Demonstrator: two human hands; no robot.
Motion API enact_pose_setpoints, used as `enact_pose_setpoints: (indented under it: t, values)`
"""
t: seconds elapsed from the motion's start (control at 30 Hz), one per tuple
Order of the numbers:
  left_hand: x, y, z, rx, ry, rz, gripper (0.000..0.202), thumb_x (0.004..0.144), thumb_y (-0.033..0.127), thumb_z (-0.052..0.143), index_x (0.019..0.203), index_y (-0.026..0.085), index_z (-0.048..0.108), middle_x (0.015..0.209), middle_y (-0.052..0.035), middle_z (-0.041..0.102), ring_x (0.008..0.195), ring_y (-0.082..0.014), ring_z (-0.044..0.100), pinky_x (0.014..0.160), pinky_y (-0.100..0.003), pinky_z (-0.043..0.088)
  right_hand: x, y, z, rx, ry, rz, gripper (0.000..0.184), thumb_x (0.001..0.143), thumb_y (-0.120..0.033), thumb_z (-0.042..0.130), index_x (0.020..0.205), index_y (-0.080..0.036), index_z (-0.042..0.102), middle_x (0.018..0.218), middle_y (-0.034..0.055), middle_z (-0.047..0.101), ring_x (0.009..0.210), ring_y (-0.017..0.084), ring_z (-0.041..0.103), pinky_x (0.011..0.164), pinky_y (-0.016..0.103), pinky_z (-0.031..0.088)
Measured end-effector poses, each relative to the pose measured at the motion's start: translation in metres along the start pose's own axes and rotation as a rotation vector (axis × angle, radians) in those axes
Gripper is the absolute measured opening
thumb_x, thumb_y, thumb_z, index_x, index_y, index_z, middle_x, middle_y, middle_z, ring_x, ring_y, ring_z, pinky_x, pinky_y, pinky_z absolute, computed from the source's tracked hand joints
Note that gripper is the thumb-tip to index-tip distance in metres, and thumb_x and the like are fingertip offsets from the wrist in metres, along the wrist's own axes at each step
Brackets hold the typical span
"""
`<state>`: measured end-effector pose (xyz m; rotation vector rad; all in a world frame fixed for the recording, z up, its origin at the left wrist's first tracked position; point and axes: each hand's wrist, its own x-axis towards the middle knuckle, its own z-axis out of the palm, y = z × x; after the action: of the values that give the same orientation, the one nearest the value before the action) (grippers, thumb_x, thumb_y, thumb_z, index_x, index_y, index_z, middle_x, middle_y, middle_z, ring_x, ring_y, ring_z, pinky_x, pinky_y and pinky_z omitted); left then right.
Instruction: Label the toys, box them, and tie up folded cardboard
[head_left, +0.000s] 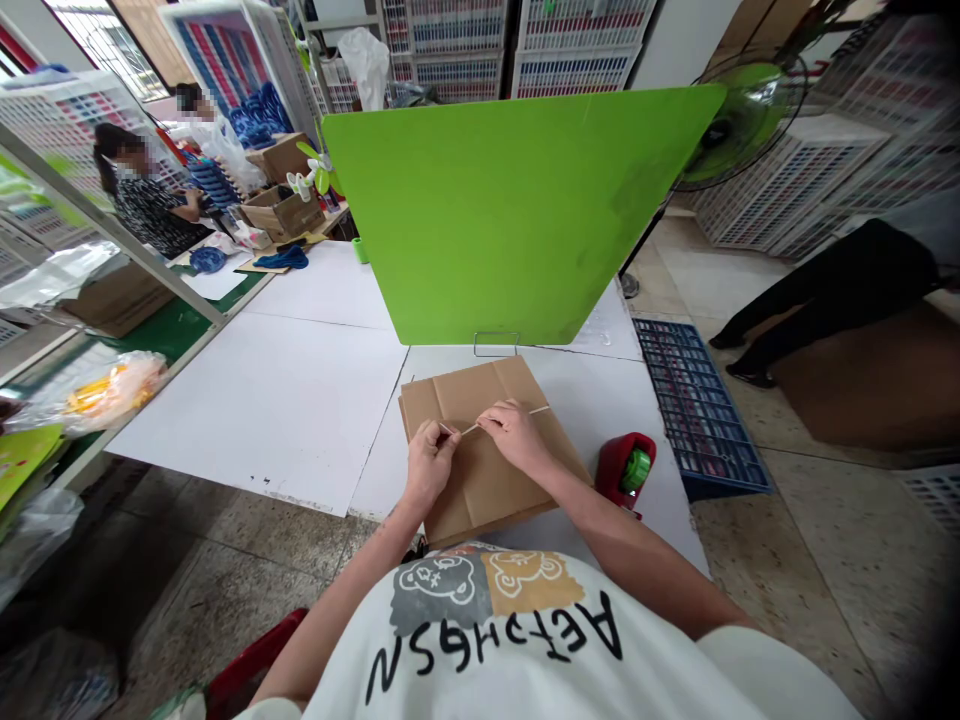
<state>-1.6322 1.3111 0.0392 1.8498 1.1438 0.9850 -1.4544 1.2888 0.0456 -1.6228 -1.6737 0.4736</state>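
A stack of flat brown cardboard lies on the white table in front of me. Across its top runs a thin pale string. My left hand pinches one part of the string near the cardboard's left side. My right hand pinches it a little further right, with a short length stretched between the two. How the string passes under the cardboard is hidden. To the right of the stack stands a red tape dispenser with a green roll.
A large green board stands upright beyond the cardboard, by a wire stand. A blue crate is on the floor at right, near a fan and a standing person's legs. Another person sits at far left.
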Motion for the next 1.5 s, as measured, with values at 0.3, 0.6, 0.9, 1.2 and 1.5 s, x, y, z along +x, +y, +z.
enact_pose_setpoints:
  t: [0.3,0.6,0.9,1.2,1.5]
  values:
    - [0.0,0.008,0.0,0.666,-0.298,0.468,0.018,0.091,0.014,0.046,0.086,0.019,0.063,0.086,-0.0056,0.06,0.083,-0.0202,0.049,0.076,-0.034,0.044,0.02,-0.004,-0.011,-0.021,-0.265,0.105,0.021,0.083,-0.012,0.058,0.064,-0.018,0.061,0.068,0.0018,0.063,0.08,0.017,0.048,0.075,0.028,0.035]
    - [0.017,0.013,0.004,0.63,-0.412,0.434,0.018,0.092,0.019,0.048,0.084,0.017,0.065,0.09,-0.0047,0.055,0.085,-0.0172,0.051,0.076,-0.029,0.047,0.009,0.005,-0.005,0.048,-0.167,0.008,0.021,0.084,-0.009,0.057,0.065,-0.018,0.06,0.069,0.0008,0.062,0.078,0.016,0.048,0.074,0.027,0.035]
    - [0.013,0.018,0.012,0.428,-0.289,0.289,0.009,0.087,0.018,0.055,0.083,0.019,0.062,0.083,-0.0035,0.058,0.083,-0.017,0.055,0.077,-0.029,0.046,0.006,0.008,-0.003,0.05,-0.114,-0.025,0.021,0.083,-0.008,0.058,0.065,-0.018,0.061,0.069,0.0002,0.063,0.075,0.015,0.049,0.074,0.028,0.035]
    - [0.019,0.019,0.026,0.423,-0.159,0.039,0.03,0.075,0.005,0.051,0.102,0.019,0.051,0.081,-0.0007,0.058,0.074,-0.0164,0.057,0.068,-0.027,0.043,-0.004,0.005,-0.004,0.121,-0.022,-0.087,0.019,0.085,-0.012,0.059,0.067,-0.018,0.059,0.068,-0.0002,0.059,0.076,0.016,0.048,0.074,0.029,0.037]
    - [0.02,0.018,0.018,0.609,-0.334,0.201,0.03,0.087,0.01,0.043,0.107,0.019,0.063,0.091,-0.0075,0.068,0.085,-0.0208,0.062,0.076,-0.03,0.045,-0.014,0.003,-0.006,0.156,0.054,-0.172,0.019,0.089,-0.019,0.057,0.071,-0.02,0.061,0.074,0.0015,0.061,0.079,0.017,0.049,0.078,0.032,0.038]
